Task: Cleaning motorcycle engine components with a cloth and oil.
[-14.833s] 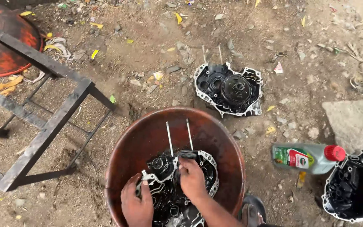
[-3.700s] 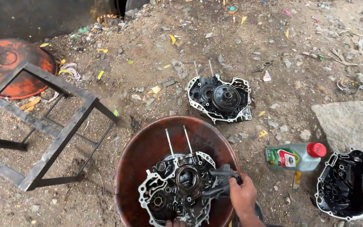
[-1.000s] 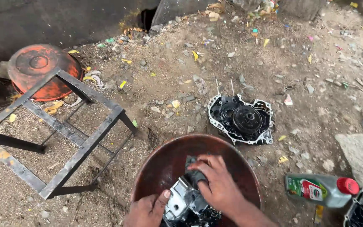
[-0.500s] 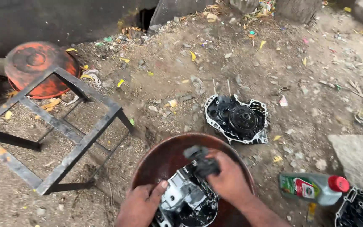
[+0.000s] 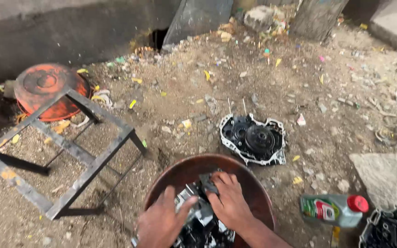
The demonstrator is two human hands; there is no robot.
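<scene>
at the near edge of the ground, both hands are down in the rust-brown basin, working on an engine case half that sits low inside it, toward the near rim. the left hand is spread with its thumb out, gripping the case's left flank; the right hand lies over the top with fingers curled around a dark, rag-like or brush-like piece – which of the two cannot be told – pressed against the metal. the case looks like cast metal, wet and blackened, so it is probably heavy, rigid and slick; a firm hold at the thick outer rim or a bolt boss seems safer than the thin inner webs, and two hands seem wise for any lift. just right of the basin lies a green plastic bottle with a red cap, on its side, and at the bottom right corner a black engine cover – only partly in view. beyond the basin's far rim a second case half rests flat on the dirt, gears showing. to the left stands a square metal frame stand, and farther off a round orange lid near the wall.
</scene>
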